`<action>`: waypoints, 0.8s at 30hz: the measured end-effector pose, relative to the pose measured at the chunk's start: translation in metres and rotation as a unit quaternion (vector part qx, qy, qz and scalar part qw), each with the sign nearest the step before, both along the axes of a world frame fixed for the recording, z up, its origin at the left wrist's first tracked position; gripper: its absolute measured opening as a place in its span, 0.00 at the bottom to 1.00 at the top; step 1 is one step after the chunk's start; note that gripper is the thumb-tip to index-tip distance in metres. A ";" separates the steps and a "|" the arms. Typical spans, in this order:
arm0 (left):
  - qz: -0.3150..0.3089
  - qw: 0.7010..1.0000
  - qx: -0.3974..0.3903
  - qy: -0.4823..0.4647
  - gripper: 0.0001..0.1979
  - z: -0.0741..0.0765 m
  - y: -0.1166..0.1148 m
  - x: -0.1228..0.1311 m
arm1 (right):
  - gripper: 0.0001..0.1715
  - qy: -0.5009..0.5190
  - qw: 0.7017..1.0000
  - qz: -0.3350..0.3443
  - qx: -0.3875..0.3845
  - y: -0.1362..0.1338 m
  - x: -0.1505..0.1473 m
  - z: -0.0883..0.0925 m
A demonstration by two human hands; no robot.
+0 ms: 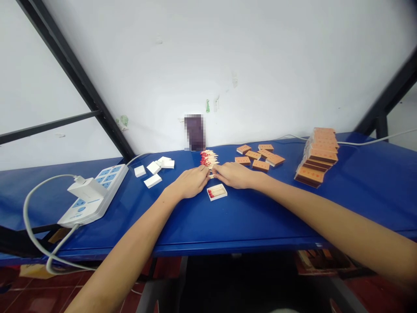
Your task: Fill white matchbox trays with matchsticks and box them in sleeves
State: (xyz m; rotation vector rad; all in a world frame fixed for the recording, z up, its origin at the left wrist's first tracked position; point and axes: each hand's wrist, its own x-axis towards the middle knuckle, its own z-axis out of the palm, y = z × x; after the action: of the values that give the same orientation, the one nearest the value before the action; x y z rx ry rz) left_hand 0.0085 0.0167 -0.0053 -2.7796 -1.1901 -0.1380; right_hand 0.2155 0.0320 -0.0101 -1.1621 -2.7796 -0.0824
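My left hand (193,181) and my right hand (235,174) meet at the near edge of a heap of red-tipped matches (209,159). Both hands are closed, with fingertips pinched round a few pale matchsticks (212,176) between them; how many is hidden by the fingers. Just in front of the hands lies an open white matchbox tray (224,195), partly filled with matches whose red heads point left.
Several white matchbox trays (153,181) lie to the left, beside a power strip (110,191) with a plugged-in white charger (86,190). Orange matchbox sleeves (260,165) are scattered right of the heap. Further right stand stacked orange matchboxes (321,154). A white wall (260,87) backs the blue table (260,221).
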 end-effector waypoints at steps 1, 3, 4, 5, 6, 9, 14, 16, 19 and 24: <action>-0.001 1.000 -0.004 0.000 0.15 -0.001 0.000 0.000 | 0.16 0.005 1.000 0.004 -0.005 0.001 0.001 0.000; 0.000 1.000 -0.013 0.000 0.15 -0.001 0.000 -0.001 | 0.14 0.016 1.000 0.010 -0.018 0.002 0.002 0.001; 0.001 1.000 -0.018 0.000 0.15 -0.001 0.000 -0.001 | 0.14 0.021 0.999 0.013 -0.027 0.003 0.003 0.000; 0.003 1.000 -0.022 0.000 0.15 -0.001 -0.001 -0.002 | 0.14 0.024 0.999 0.015 -0.035 0.003 0.004 0.000; 0.005 1.000 -0.026 0.000 0.15 -0.001 -0.001 -0.002 | 0.15 0.027 0.999 0.016 -0.042 0.003 0.004 0.000; 0.008 0.999 -0.032 -0.001 0.15 -0.002 -0.001 -0.004 | 0.17 0.029 0.998 0.024 -0.053 0.003 0.005 0.000; -0.007 0.997 -0.052 -0.055 0.14 0.004 -0.003 -0.005 | 0.14 0.070 0.993 0.040 -0.082 -0.005 0.006 0.013; -0.022 0.992 -0.081 -0.096 0.14 0.011 -0.007 -0.005 | 0.12 0.099 0.986 0.043 -0.125 -0.009 0.008 0.023; -0.040 0.971 -0.192 -0.138 0.15 0.022 -0.014 -0.003 | 0.12 0.106 0.964 0.066 -0.235 -0.013 0.014 0.036; -0.046 0.932 -0.325 -0.157 0.13 0.030 -0.021 0.000 | 0.14 0.092 0.936 0.088 -0.327 -0.015 0.019 0.040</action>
State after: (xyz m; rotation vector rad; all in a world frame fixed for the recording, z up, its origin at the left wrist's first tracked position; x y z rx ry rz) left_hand 0.0087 -0.0044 0.0245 -3.4993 -1.3753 -0.2457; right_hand 0.2340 0.0171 0.0297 -0.9381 -2.7867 0.9816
